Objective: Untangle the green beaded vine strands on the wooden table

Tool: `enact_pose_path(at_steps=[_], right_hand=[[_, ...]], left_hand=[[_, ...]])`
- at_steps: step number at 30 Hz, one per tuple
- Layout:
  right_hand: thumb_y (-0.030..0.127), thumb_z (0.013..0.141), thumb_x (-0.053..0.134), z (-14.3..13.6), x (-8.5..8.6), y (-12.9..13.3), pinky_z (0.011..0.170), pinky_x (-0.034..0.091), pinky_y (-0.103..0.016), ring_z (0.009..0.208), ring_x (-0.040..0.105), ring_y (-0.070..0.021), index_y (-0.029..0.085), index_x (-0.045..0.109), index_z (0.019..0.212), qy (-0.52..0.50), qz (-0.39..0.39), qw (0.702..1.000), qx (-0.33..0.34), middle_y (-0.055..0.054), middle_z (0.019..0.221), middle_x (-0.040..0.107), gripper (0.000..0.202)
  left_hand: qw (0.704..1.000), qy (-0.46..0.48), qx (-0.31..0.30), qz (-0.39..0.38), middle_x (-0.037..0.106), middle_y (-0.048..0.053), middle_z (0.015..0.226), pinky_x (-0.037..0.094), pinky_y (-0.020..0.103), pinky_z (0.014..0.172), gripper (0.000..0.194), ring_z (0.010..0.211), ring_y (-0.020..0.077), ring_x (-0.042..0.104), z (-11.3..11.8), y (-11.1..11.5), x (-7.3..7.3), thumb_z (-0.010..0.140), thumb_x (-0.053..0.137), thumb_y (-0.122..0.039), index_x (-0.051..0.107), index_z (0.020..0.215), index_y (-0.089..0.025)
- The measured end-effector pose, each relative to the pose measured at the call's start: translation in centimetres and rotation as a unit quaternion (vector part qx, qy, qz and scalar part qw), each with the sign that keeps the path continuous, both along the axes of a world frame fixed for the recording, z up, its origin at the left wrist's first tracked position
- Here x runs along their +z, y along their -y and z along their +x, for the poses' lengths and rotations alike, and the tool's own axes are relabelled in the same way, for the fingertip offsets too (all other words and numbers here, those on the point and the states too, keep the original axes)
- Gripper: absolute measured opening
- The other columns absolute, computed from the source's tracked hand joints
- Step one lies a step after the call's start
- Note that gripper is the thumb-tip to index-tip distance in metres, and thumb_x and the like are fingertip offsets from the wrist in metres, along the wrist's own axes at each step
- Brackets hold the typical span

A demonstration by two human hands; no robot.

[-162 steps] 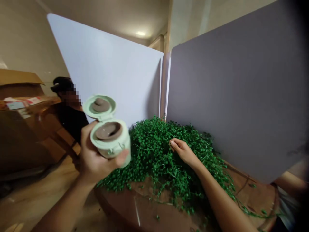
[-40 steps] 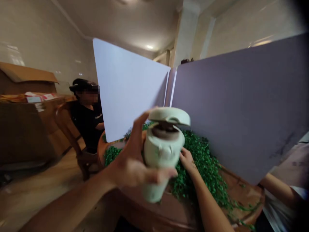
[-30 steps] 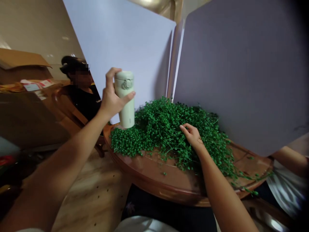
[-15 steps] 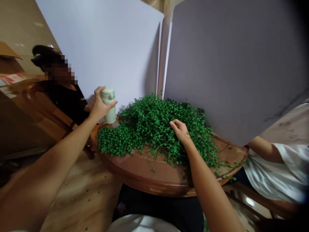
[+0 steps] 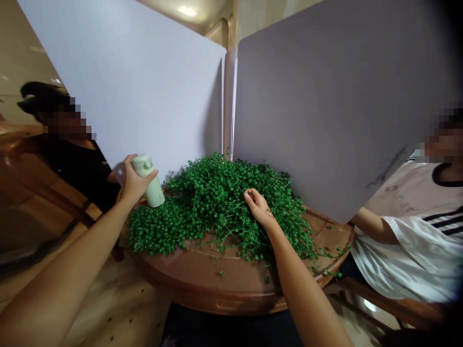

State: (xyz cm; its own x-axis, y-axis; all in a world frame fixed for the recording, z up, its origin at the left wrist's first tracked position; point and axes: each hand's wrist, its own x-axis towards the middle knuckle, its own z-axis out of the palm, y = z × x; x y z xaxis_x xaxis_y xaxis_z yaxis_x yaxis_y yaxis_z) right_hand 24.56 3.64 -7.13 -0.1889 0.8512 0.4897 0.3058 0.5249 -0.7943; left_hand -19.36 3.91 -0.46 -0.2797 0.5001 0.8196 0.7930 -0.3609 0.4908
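Fingers point(image 5: 151, 177) of the left hand point(image 5: 133, 185) grasp the closed green bottle point(image 5: 156, 193) near its top, probably to steady its tilt. Below them, greenery point(image 5: 202, 207) covers the bench point(image 5: 202, 272). The right hand point(image 5: 259, 207) is pinched shut amid it; any sprig held is unclear.

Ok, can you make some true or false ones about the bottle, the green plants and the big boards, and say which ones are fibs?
1. The left hand is holding the pale green bottle. True.
2. The bottle is wide open. False: its lid is shut.
3. The right hand is at the green plants. True.
4. The green plants are heaped on a chair. False: they are on the wooden table.
5. A white board and a greyish board stand behind the green plants. True.
6. The right hand is touching the bottle. False: only the left hand is.
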Motion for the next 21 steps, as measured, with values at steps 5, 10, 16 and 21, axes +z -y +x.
enact_pose_path(at_steps=[5,10,16,21], right_hand=[[0.061,0.092,0.048,-0.1,0.1,0.1,0.06,0.036,-0.028,0.064,0.043,-0.0158,0.021,0.054,0.088,-0.004,0.007,1.0,-0.006,0.001,0.072,0.048,0.041],[0.062,0.091,0.049,-0.1,0.0,0.0,0.059,0.035,-0.028,0.063,0.042,-0.0154,0.021,0.054,0.088,-0.007,0.001,1.0,-0.002,0.002,0.071,0.047,0.041],[0.061,0.091,0.047,-0.1,0.1,0.1,0.058,0.034,-0.028,0.062,0.04,-0.0152,0.02,0.054,0.087,-0.009,0.0,1.0,-0.003,0.002,0.07,0.045,0.041],[0.06,0.091,0.048,-0.1,0.3,0.2,0.057,0.033,-0.027,0.062,0.04,-0.0148,0.02,0.055,0.087,-0.008,0.003,1.0,0.001,0.002,0.07,0.046,0.04]], left_hand=[[0.998,-0.034,0.05,-0.015,0.056,0.013,0.136,0.047,0.05,0.108,0.066,0.127,0.0351,0.054,0.2,0.7,2.1,0.071,0.082,-0.037,0.048,0.123,-0.013],[0.975,-0.183,0.105,-0.074,0.067,0.009,0.118,0.048,0.038,0.102,0.048,0.121,0.0296,0.062,0.1,1.3,4.4,0.085,0.062,-0.047,0.059,0.115,-0.011],[0.932,-0.26,0.148,-0.204,0.07,0.011,0.114,0.046,0.038,0.094,0.045,0.106,0.0286,0.063,2.0,3.5,6.9,0.092,0.063,-0.047,0.065,0.117,-0.009],[0.873,-0.297,0.2,-0.332,0.072,0.01,0.101,0.046,0.041,0.093,0.051,0.096,0.0267,0.06,2.2,3.0,9.6,0.096,0.06,-0.054,0.07,0.118,-0.01]])
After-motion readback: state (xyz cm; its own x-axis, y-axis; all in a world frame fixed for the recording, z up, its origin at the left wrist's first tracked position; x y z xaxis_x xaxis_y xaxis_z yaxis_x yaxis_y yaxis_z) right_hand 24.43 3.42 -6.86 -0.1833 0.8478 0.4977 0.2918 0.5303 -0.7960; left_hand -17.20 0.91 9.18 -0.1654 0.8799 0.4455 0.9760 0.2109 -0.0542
